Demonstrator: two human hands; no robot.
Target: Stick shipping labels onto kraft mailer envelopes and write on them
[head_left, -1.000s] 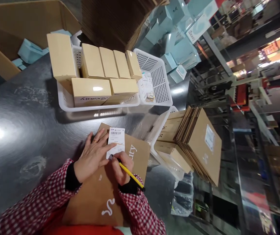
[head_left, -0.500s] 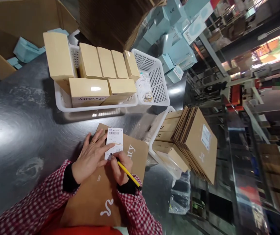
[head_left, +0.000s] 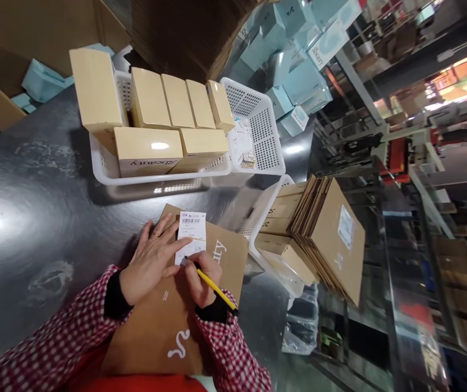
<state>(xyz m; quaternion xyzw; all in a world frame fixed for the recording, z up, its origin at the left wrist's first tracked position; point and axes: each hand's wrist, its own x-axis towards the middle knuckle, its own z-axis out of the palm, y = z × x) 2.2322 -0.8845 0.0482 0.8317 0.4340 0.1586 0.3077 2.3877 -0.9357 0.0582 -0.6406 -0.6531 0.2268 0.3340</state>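
A flat brown cardboard mailer (head_left: 147, 343) lies before me on the metal table, with white print on its face. Near its far end is a white shipping label (head_left: 191, 224) with a barcode. My left hand (head_left: 152, 261) rests flat on the mailer, fingers spread, with its index fingertip over the label. In my right hand (head_left: 204, 277) is a yellow pen (head_left: 215, 287), gripped between thumb and fingers. The pen's tip meets the label's lower part, partly hidden by my fingers.
Behind the mailer stands a white basket (head_left: 160, 178) of cream boxes, beside another white basket (head_left: 272, 147) holding papers. To the right, a third basket (head_left: 260, 218) carries cream boxes and a stack of flat cardboard mailers (head_left: 335, 245). Pale blue boxes (head_left: 299, 81) are piled farther back.
The view has shifted very slightly. My left hand stays flat on the mailer, and the pen in my right hand remains at almost the same spot on the label.
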